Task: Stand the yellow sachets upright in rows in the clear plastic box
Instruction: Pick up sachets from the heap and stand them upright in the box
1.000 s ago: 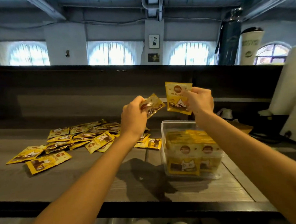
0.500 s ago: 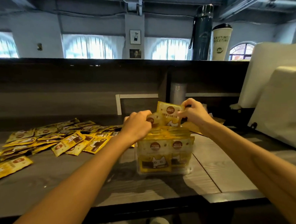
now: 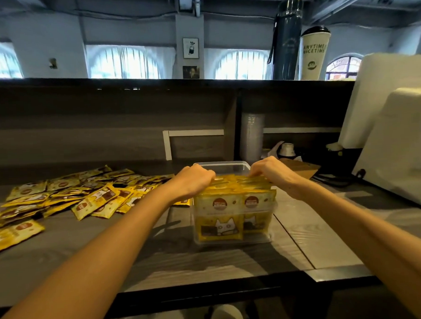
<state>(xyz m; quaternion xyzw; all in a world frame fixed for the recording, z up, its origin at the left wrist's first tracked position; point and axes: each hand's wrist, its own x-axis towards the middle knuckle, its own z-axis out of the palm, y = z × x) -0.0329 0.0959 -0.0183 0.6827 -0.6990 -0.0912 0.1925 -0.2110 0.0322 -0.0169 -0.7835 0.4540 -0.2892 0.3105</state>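
1. At the far left of the wooden counter (image 3: 92, 253), a lone sachet (image 3: 12, 235) lies flat with its long axis slanting up to the right.
2. Right of it is a pile of loose sachets (image 3: 84, 195). They lie flat and overlap, with their long axes at mixed angles, and the pile reaches almost to the left wrist.
3. The left hand (image 3: 196, 179) sits at the back left of the box with its knuckles toward the camera and its fingers curled down onto the sachet tops. The fingertips are hidden, so I cannot tell whether it pinches one.
4. The clear plastic box (image 3: 223, 164) stands on the counter at centre, just right of the pile. Its back rim shows between the two hands.
5. Inside the box, the upright sachets (image 3: 234, 207) stand on end with their long axes vertical. Their printed faces point toward the camera, with the round logo at the top and the cat at the bottom. Two stand side by side in the front row, and further rows are packed behind them, running away from the camera.
6. The right hand (image 3: 271, 172) is at the back right of the box, its fingers bent down with the tips on the top edges of the sachets. The thumb is hidden, so its grip cannot be told.
7. Behind the box, a stack of clear cups (image 3: 252, 137) stands in the shelf recess, and a brown cardboard piece (image 3: 301, 169) lies just beyond the right hand.
8. A dark flask (image 3: 287, 40) and a white printed cup (image 3: 315, 54) stand on the upper ledge.
9. A white machine (image 3: 393, 135) fills the right end of the counter, well apart from the box.
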